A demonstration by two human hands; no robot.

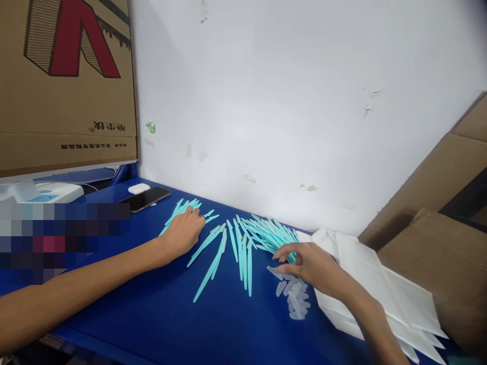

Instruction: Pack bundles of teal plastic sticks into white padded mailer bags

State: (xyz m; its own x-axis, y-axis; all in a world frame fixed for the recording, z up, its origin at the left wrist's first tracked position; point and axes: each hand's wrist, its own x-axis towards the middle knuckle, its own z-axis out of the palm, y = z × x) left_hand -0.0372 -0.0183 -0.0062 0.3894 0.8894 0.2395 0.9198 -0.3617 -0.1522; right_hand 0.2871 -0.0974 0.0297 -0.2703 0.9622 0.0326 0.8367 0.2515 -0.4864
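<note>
Slim turquoise eyebrow razors (243, 258) with pale caps on their tips lie fanned out on the blue table (160, 314). My left hand (188, 228) rests over a smaller bunch of razors (182, 207) at the left. Its fingers curl down together, and what they grip is hidden. At the right, my right hand (304, 263) hovers beside a dense heap of razors (270, 233), thumb and forefinger apart with nothing visible between them. Just below that hand is a pile of loose translucent caps (298, 299), one lying near the thumb.
A dark phone (148, 199) and a white earbud case (139, 188) lie at the back left, near a white power strip (57, 192). White bags or sheets (376, 289) cover the right side. Cardboard boxes (426, 268) stand right; a large printed carton (68, 101) stands left. A white wall (266, 101) rises behind.
</note>
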